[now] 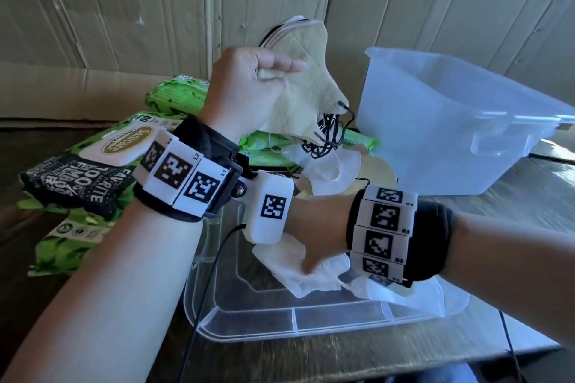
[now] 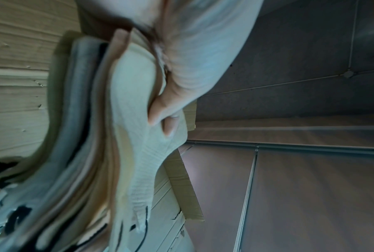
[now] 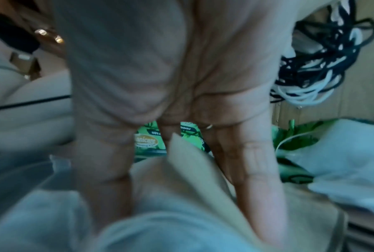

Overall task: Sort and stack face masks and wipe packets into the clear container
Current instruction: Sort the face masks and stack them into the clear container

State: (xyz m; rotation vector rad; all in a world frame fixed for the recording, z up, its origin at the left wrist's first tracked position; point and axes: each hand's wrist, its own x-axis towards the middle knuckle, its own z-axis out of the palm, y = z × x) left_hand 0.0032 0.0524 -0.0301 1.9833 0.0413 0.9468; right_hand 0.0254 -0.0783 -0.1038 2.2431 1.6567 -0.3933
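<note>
My left hand [image 1: 255, 81] is raised above the table and grips a bundle of beige face masks [image 1: 305, 78] with black ear loops hanging below; in the left wrist view its fingertips [image 2: 160, 119] curl into the same mask bundle [image 2: 127, 95]. My right hand [image 1: 308, 258] reaches left under the left wrist, thumb resting on a crumpled white mask [image 1: 311, 280] on a flat clear lid [image 1: 295, 317]. In the right wrist view its fingers [image 3: 257, 170] are straight, pushed down among masks, a beige mask edge [image 3: 192, 163] standing between thumb and fingers. The clear container [image 1: 451, 121] stands at the right.
Wipe packets lie piled at the left: a black packet [image 1: 77, 183], a green packet with a white flap [image 1: 124, 146], more green packets [image 1: 177, 90] behind. Loose white masks [image 1: 336, 171] lie mid-table. Cardboard walls [image 1: 124, 9] close off the back. A black cable [image 1: 211, 258] runs toward me.
</note>
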